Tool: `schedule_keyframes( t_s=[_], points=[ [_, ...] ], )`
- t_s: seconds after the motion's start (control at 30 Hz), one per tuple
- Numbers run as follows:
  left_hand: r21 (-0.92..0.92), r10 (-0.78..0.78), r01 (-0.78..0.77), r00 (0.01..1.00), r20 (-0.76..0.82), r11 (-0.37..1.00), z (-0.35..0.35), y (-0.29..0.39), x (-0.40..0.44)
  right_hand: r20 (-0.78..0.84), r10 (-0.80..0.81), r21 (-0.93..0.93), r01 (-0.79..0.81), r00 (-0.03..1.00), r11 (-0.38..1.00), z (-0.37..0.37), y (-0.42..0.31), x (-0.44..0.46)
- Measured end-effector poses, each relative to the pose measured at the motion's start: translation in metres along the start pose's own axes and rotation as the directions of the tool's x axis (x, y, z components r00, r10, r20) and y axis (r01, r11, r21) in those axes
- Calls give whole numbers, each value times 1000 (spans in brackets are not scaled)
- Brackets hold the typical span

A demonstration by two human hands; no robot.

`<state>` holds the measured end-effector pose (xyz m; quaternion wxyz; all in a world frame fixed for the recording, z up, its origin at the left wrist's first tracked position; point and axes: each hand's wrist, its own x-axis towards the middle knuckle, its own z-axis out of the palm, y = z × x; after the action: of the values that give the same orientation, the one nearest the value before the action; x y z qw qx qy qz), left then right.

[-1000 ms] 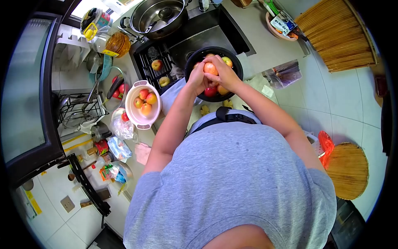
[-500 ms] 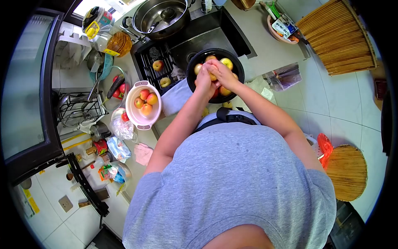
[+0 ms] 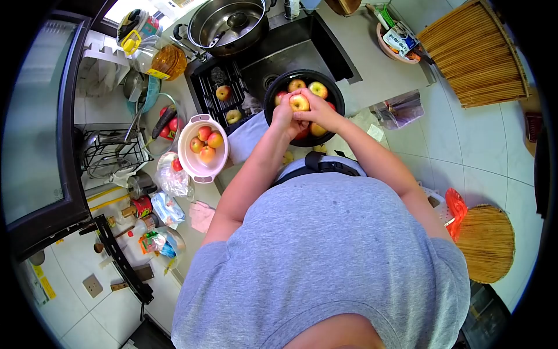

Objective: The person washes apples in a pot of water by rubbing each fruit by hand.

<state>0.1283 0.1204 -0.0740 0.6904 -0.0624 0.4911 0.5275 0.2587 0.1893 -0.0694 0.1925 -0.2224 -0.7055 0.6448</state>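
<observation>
Both hands are cupped round one yellow-red apple [image 3: 299, 103] above a black basin [image 3: 273, 86]. My left hand [image 3: 283, 116] wraps it from the left, and my right hand [image 3: 321, 111] closes on it from the right. Several other apples lie in the basin, among them a yellow-green apple [image 3: 318, 89] near its far rim. To the left, a white-pink colander [image 3: 195, 165] holds several apples. Two apples rest on the black drying rack [image 3: 212, 96] over the sink.
The dark sink [image 3: 285, 49] lies beyond the basin, with a large steel pot [image 3: 218, 46] at its far left. An oil bottle [image 3: 167, 61] stands on the left counter. A pink bowl of packets [image 3: 395, 43] sits at the right. Straw mats [image 3: 476, 52] lean farther right.
My hands have opened up around the apple, so its top now shows between them. The view has shifted very slightly; the basin and colander look otherwise the same.
</observation>
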Motion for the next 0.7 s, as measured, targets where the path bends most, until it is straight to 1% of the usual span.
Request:
schedule_keyframes(
  t_s=[0.03,0.07,0.13,0.17,0.2,0.27,0.3,0.33,0.37,0.4,0.43,0.47,0.5,0.53,0.57,0.6,0.63,0.67,0.7],
  points=[
    [-50,-20,19,1000,-23,999,3,3,-2,-47,-42,-78,38,998,996,3,0,-3],
    [-50,-19,18,1000,-22,999,5,4,-6,-47,-42,-79,38,998,996,3,0,-3],
    [-79,-12,18,996,87,997,3,5,-9,-43,-33,-35,32,999,999,1,1,-2],
    [-78,-9,16,996,87,997,3,6,-10,-48,-7,87,11,999,996,0,3,2],
    [-90,-11,19,996,93,996,3,5,-10,-48,-9,86,13,999,996,0,4,2],
    [-101,-10,20,995,103,995,4,3,-9,-66,-85,-112,77,994,991,-1,7,3],
    [-84,16,-7,994,105,996,3,1,-6,-179,-163,-209,125,970,970,7,3,4],
    [-67,41,-34,993,107,997,4,-1,-6,-178,-164,-210,125,970,970,13,-8,3],
    [-68,42,-35,993,107,997,7,-3,-6,-281,-121,-216,60,952,974,16,-18,1],
    [-46,96,-91,991,99,995,13,-6,-10,-382,-79,-215,-5,921,977,18,-29,1],
    [-25,148,-147,985,89,989,20,-9,-16,-433,14,-157,-91,901,983,19,-36,1],
    [-26,150,-148,985,87,989,26,-13,-23,-431,14,-156,-90,902,984,16,-28,6],
    [194,292,-286,956,0,938,34,-17,-30,-402,236,125,-202,885,971,8,-13,14],
    [414,438,-381,898,-48,827,41,-23,-31,-317,438,389,-306,841,869,3,-9,18],
    [439,731,-665,682,26,605,43,-36,-20,-303,362,388,-233,882,892,2,-4,17],
    [438,730,-663,683,23,607,37,-37,-17,-301,364,387,-236,881,891,6,-3,17],
    [510,776,-676,631,27,532,29,-35,-14,-361,213,277,-114,908,954,12,-2,17],
    [580,817,-679,575,38,451,24,-33,-10,-403,53,158,13,914,987,17,-2,16],
    [456,797,-684,594,-104,569,17,-39,10,-379,-48,93,89,924,992,19,-2,15]
  ],
)
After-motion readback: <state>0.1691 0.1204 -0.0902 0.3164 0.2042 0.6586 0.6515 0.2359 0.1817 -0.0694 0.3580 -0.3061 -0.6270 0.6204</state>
